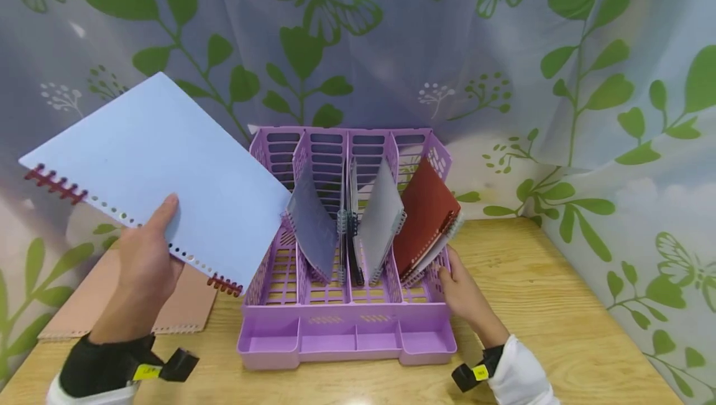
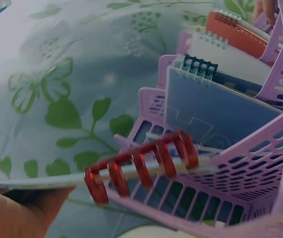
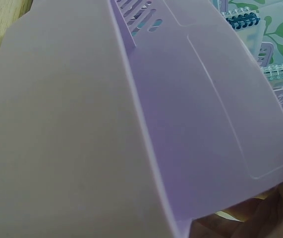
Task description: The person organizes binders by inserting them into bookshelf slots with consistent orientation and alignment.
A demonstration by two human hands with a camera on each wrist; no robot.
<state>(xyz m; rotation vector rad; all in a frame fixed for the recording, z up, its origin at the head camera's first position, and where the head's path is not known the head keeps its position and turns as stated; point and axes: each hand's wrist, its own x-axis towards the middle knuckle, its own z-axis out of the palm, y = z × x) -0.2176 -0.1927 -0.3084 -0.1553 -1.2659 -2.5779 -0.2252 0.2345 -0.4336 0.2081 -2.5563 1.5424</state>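
My left hand grips a light blue loose-leaf notebook by its punched edge, thumb on top of the cover. Red binder rings run along parts of that edge. The notebook is raised and tilted at the left, its right corner by the left wall of a purple file organizer. At the organizer's right side, my right hand holds the wall near the front corner. Upright in the slots are a dark blue notebook, a grey notebook and a red-brown notebook.
A pinkish notebook lies flat on the wooden table at the left, partly behind my left arm. Small trays line the organizer's front. A curtain with green leaves hangs close behind.
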